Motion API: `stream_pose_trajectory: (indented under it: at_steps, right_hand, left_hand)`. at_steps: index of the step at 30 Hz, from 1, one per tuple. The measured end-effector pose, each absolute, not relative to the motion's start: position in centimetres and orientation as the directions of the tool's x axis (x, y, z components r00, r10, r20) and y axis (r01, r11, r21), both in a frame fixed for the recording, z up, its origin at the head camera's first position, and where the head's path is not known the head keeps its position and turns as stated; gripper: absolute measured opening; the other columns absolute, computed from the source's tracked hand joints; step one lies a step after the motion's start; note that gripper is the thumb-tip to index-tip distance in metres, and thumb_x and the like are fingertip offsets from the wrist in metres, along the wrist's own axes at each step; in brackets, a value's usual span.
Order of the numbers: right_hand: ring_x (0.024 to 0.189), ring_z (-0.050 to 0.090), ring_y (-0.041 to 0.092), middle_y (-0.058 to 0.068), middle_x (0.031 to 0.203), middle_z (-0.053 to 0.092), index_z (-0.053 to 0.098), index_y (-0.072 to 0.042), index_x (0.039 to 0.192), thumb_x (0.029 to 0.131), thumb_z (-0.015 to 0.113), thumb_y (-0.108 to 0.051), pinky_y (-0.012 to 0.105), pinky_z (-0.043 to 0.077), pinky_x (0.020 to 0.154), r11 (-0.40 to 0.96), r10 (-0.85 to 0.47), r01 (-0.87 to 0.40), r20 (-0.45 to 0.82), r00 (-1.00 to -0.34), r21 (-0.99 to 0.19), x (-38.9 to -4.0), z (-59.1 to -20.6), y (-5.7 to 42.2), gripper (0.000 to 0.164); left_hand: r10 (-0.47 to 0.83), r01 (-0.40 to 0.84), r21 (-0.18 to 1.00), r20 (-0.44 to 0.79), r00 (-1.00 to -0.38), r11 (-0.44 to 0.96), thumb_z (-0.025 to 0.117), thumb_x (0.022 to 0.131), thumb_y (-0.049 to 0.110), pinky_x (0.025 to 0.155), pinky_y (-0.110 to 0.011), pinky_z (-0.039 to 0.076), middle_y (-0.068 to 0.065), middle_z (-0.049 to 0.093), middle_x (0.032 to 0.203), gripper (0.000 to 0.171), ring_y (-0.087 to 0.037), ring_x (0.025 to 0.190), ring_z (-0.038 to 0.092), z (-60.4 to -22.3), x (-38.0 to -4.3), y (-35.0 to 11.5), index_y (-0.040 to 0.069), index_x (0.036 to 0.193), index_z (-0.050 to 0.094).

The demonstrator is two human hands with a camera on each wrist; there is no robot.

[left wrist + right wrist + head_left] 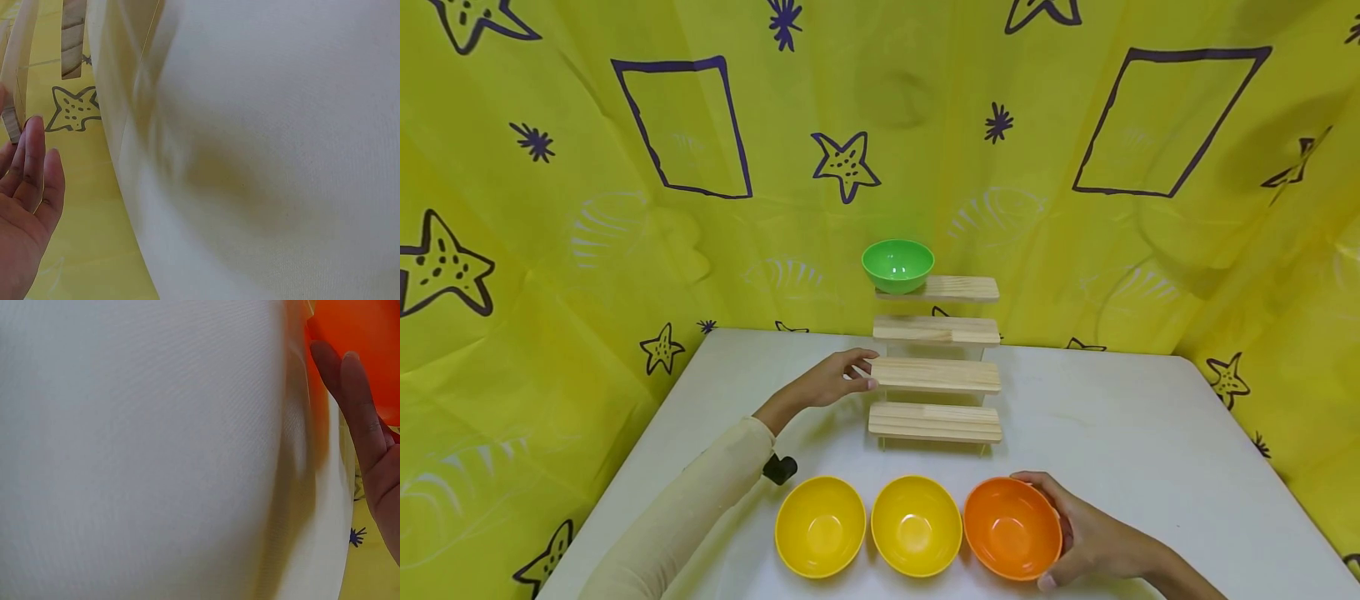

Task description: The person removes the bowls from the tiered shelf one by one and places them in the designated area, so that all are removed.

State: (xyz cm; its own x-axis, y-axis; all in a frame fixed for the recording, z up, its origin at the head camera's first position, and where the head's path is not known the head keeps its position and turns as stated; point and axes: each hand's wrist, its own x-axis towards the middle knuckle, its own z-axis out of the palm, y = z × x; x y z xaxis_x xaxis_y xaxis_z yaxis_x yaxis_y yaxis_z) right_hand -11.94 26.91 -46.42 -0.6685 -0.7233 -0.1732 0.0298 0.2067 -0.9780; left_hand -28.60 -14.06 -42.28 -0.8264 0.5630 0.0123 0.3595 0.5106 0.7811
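A tiered wooden stand with several plank steps stands at the middle of the table. My left hand holds the left end of its second step from the bottom, thumb toward the front and fingers toward the back. The left wrist view shows these fingers against the plank's end. On the top step's left side sits a green bowl. At the front right, my right hand grips the right side of an orange bowl, thumb near and fingers far. The right wrist view shows its fingers along the bowl's wall.
Two yellow bowls stand in a row left of the orange one, close together. A small black object shows beside the left sleeve. Behind the white table hangs a yellow patterned sheet.
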Motion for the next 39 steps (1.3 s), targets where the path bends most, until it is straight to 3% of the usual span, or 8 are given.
stream_pose_trajectory:
  at_steps: [2,9,15,19,29,39]
  right_hand:
    - [0.13,0.052,0.02,0.012,0.15,0.042,0.023,-0.014,0.151,0.078,0.081,-0.004,0.028,0.049,0.102,0.226,-0.697,0.075,-0.215,-0.684,-0.971,-11.85,-46.4,26.78,0.094]
    - [0.129,0.052,0.017,0.017,0.149,0.041,0.021,-0.012,0.152,0.079,0.082,-0.01,0.027,0.051,0.099,0.199,-0.739,-0.022,-0.135,-0.66,-0.98,-11.83,-46.42,26.93,0.095]
    - [0.129,0.052,0.014,0.012,0.148,0.044,0.022,-0.014,0.152,0.079,0.082,-0.007,0.024,0.049,0.1,0.234,-0.72,-0.01,-0.166,-0.674,-0.972,-11.61,-46.15,26.95,0.095]
    - [0.128,0.052,0.016,0.017,0.148,0.043,0.021,-0.013,0.153,0.08,0.081,-0.009,0.025,0.049,0.1,0.229,-0.731,-0.019,-0.159,-0.664,-0.973,-11.58,-46.2,27.12,0.095]
    - [0.122,0.056,0.021,0.02,0.147,0.039,0.018,-0.021,0.153,0.08,0.082,-0.012,0.026,0.052,0.097,0.307,-0.689,0.047,-0.255,-0.679,-0.951,-11.49,-46.5,27.34,0.098]
    - [0.116,0.06,0.022,0.022,0.148,0.036,0.014,-0.018,0.157,0.08,0.082,-0.009,0.026,0.053,0.095,0.322,-0.679,0.043,-0.263,-0.685,-0.946,-11.31,-46.38,27.48,0.103]
  left_hand:
    - [0.561,0.36,0.78,0.013,-0.828,0.512,0.066,0.099,0.021,0.093,-0.039,0.053,-0.02,0.062,0.128,0.055,-0.029,0.11,0.063,-42.31,-28.58,-14.07,0.003,0.147,0.046]
    - [0.559,0.356,0.784,0.013,-0.829,0.508,0.066,0.099,0.022,0.093,-0.04,0.053,-0.021,0.062,0.128,0.055,-0.029,0.11,0.063,-42.45,-28.57,-14.13,0.003,0.147,0.046]
    - [0.558,0.354,0.784,0.011,-0.83,0.51,0.066,0.099,0.021,0.093,-0.04,0.053,-0.02,0.062,0.128,0.055,-0.029,0.11,0.063,-42.44,-28.55,-14.14,0.004,0.147,0.046]
    - [0.557,0.35,0.786,0.008,-0.83,0.509,0.066,0.099,0.021,0.093,-0.039,0.053,-0.02,0.063,0.128,0.054,-0.029,0.11,0.063,-42.4,-28.55,-14.13,0.003,0.147,0.046]
    - [0.585,0.399,0.78,0.052,-0.809,0.482,0.066,0.099,0.03,0.089,-0.035,0.053,-0.02,0.063,0.124,0.058,-0.026,0.105,0.064,-42.44,-28.5,-14.31,0.001,0.145,0.047]
    - [0.555,0.351,0.783,0.009,-0.832,0.513,0.066,0.099,0.021,0.092,-0.038,0.053,-0.019,0.063,0.126,0.055,-0.028,0.108,0.064,-42.44,-28.65,-14.15,0.002,0.147,0.046]
